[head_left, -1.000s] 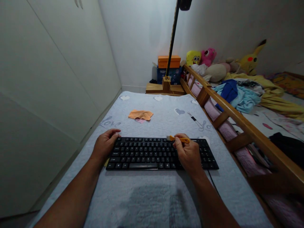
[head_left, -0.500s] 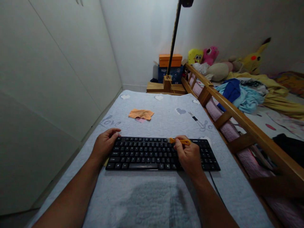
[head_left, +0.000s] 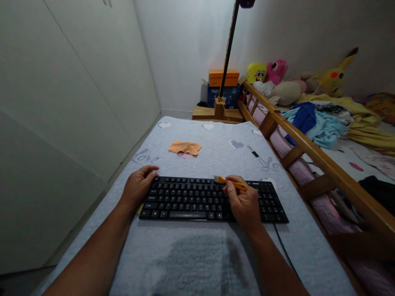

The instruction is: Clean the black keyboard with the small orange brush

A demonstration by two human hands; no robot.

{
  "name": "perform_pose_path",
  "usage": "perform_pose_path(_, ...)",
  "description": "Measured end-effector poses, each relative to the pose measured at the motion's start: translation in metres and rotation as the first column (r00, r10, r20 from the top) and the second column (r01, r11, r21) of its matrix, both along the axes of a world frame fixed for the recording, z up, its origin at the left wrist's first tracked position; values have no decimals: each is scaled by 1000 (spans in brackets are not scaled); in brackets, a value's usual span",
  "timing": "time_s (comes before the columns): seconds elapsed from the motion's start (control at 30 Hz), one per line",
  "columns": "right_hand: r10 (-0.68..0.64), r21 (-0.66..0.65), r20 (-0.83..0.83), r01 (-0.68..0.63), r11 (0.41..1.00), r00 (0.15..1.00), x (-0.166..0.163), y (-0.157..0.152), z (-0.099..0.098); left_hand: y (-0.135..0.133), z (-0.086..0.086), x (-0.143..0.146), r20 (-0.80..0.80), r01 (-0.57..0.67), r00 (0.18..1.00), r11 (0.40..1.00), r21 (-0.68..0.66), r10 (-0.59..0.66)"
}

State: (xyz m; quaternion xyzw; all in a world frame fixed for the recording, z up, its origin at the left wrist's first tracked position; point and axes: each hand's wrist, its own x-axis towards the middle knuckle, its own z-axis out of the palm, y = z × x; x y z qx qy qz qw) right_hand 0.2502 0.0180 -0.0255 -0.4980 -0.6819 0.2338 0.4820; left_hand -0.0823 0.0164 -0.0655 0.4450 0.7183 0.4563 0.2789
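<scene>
A black keyboard (head_left: 185,203) lies flat across the quilted bed cover, its cable (head_left: 285,248) running off its near right side. My left hand (head_left: 140,183) is closed on the keyboard's left end, fingers around the far corner. In my right hand (head_left: 243,201) is a small brush (head_left: 237,185) with an orange handle, pinched between thumb and fingers. Its pale bristles point left, at the top row of keys near the far edge; whether they touch cannot be made out. Something yellow (head_left: 140,209) shows under the keyboard's left end.
Beyond the keyboard lie a crumpled orange cloth (head_left: 185,148) and a thin tool with a black grip (head_left: 255,154). A wooden bed rail (head_left: 311,142) runs along the right, with clothes and plush toys behind it. White cabinet doors (head_left: 68,123) stand at left.
The brush has moved slightly left along the keyboard's far edge, and its bristles now show more clearly. My left hand keeps its place on the keyboard. The view has shifted a little.
</scene>
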Motion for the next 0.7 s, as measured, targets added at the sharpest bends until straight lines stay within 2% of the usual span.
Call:
perform_pose_path(0.2,46,51,64,-50,997,997,-8,-1,2,0,0,0,7,-10,1000,1000,9,10)
perform_pose_path(0.33,46,35,65,-48,998,997,-5,-3,2,-1,2,2,10,-5,1000,1000,3,5)
perform_pose_path(0.5,-33,1,-30,33,999,999,2,1,0,-1,4,2,-9,-8,1000,1000,-15,8)
perform_pose_path(0.7,-61,-174,-246,17,985,967,7,15,3,0,1,0,-21,14,1000,1000,-3,-14)
